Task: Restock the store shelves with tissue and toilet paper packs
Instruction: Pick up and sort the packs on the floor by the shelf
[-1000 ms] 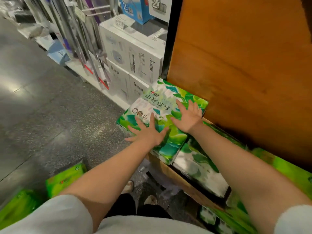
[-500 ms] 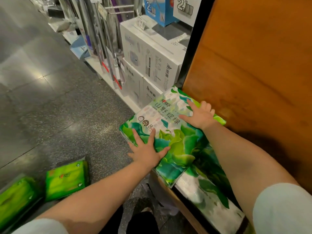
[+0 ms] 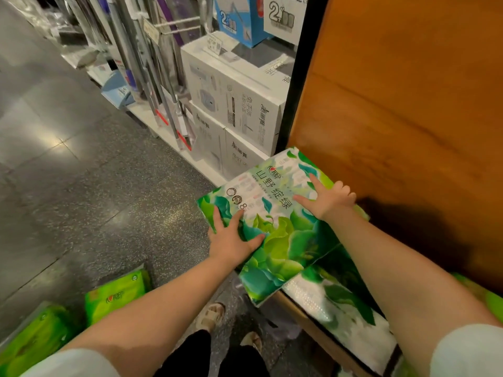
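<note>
Speckled grey floor (image 3: 89,202) at lower left holds bright green tissue packs (image 3: 115,295) awaiting shelving, while left hand (image 3: 231,240) and right hand (image 3: 330,200) press flat, apart, on a leaf-printed green plastic pack (image 3: 275,229) mid-frame, stacked against the orange wooden panel (image 3: 408,118).

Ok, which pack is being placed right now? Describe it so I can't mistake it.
Find the big orange wooden panel on the right. At its foot, a leaf-printed green-and-white plastic tissue pack lies on top of another pack. Unlike the plain lime-green packs on the floor, both hands press flat on it.
</note>
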